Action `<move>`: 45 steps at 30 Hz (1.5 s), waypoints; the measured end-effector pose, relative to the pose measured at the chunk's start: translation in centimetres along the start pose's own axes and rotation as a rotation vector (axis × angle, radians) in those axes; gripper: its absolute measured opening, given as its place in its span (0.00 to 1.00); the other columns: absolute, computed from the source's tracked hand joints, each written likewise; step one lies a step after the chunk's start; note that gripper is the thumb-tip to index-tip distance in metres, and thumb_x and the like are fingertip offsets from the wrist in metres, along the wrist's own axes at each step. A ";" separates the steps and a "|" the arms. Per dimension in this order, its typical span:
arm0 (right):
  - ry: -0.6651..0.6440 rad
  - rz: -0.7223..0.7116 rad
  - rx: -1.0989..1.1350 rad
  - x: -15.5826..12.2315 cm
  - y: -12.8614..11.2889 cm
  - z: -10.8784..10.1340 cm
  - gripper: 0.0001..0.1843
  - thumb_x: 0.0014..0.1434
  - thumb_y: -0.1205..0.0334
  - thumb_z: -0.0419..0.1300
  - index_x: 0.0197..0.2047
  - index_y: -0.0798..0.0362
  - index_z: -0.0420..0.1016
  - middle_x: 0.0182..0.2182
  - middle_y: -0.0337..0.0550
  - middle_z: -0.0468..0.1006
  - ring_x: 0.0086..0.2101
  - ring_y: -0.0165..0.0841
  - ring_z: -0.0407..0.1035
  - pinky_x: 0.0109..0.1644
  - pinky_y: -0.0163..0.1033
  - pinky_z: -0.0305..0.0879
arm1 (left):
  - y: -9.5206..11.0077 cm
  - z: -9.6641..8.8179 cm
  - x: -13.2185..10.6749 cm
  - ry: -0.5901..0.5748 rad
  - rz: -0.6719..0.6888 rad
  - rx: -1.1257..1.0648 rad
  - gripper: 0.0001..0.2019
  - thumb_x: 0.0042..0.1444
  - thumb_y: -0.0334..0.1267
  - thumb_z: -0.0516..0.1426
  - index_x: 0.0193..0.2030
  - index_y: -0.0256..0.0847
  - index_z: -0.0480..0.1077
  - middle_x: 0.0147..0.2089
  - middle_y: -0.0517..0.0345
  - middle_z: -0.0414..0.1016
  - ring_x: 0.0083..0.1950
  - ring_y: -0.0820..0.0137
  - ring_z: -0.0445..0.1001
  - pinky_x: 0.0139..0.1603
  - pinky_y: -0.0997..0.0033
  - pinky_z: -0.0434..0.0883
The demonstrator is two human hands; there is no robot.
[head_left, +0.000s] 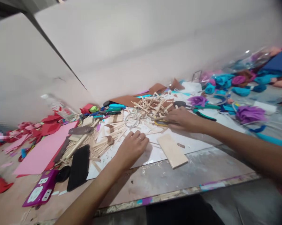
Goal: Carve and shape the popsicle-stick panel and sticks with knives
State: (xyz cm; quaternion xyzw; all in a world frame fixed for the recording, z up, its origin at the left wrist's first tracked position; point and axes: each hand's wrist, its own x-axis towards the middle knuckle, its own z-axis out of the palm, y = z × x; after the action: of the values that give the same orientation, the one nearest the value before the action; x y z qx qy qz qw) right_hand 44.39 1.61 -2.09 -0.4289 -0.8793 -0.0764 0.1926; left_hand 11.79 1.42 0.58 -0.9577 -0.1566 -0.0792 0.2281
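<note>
My left hand rests knuckles-up on a white sheet, fingers curled; whether it pins a thin stick is unclear. My right hand reaches to the edge of a heap of cut wooden sticks and seems to close on a yellow-handled tool, mostly hidden under the fingers. A small wooden board lies between the hands, with a short brown piece on it. A wire ring lies just beyond my left hand.
More flat sticks pile up left of my left hand, by a black case, pink sheet and purple power strip. Teal pliers, purple and teal paper flowers crowd the right. A clear bottle lies near the wall.
</note>
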 end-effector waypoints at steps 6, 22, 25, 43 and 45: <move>-0.006 0.185 -0.036 0.0 -1.4 1.1 0.21 0.73 0.53 0.56 0.63 0.52 0.77 0.58 0.57 0.78 0.56 0.55 0.65 0.49 0.49 0.55 | 2.7 0.9 3.5 0.211 0.161 -0.102 0.08 0.73 0.31 0.53 0.45 0.37 0.73 0.43 0.51 0.80 0.42 0.61 0.75 0.40 0.59 0.68; 0.059 0.189 0.067 0.1 -2.4 0.8 0.14 0.72 0.61 0.58 0.58 0.53 0.75 0.55 0.54 0.77 0.55 0.49 0.70 0.58 0.54 0.58 | 1.9 1.2 1.1 0.182 0.054 -0.582 0.20 0.69 0.34 0.61 0.66 0.35 0.70 0.68 0.36 0.72 0.69 0.53 0.71 0.64 0.46 0.76; 0.066 0.140 0.067 -0.3 -2.1 0.9 0.13 0.72 0.63 0.58 0.58 0.53 0.74 0.50 0.50 0.80 0.53 0.48 0.71 0.59 0.54 0.58 | 2.2 1.4 0.7 0.202 0.014 -0.616 0.18 0.71 0.38 0.60 0.64 0.35 0.71 0.70 0.35 0.70 0.69 0.52 0.71 0.63 0.45 0.75; 0.100 0.163 -0.068 0.6 -3.3 -0.2 0.05 0.68 0.69 0.63 0.43 0.53 0.81 0.40 0.49 0.82 0.41 0.45 0.73 0.62 0.63 0.63 | 2.0 1.4 0.5 0.164 -0.006 -0.656 0.19 0.71 0.47 0.59 0.60 0.36 0.76 0.63 0.40 0.78 0.65 0.53 0.75 0.64 0.47 0.74; 0.029 0.157 -0.108 0.8 -3.6 -0.7 0.07 0.68 0.69 0.61 0.41 0.51 0.81 0.41 0.49 0.82 0.44 0.46 0.73 0.63 0.64 0.62 | 2.0 1.5 0.4 0.150 0.007 -0.660 0.20 0.71 0.49 0.59 0.61 0.37 0.76 0.66 0.40 0.76 0.67 0.53 0.73 0.66 0.46 0.73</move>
State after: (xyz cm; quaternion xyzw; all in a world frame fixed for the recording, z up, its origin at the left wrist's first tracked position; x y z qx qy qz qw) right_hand 41.28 -0.23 -1.05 -0.5052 -0.8346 -0.1146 0.1872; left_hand 12.97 0.53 -1.51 -0.9720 -0.1018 -0.1949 -0.0833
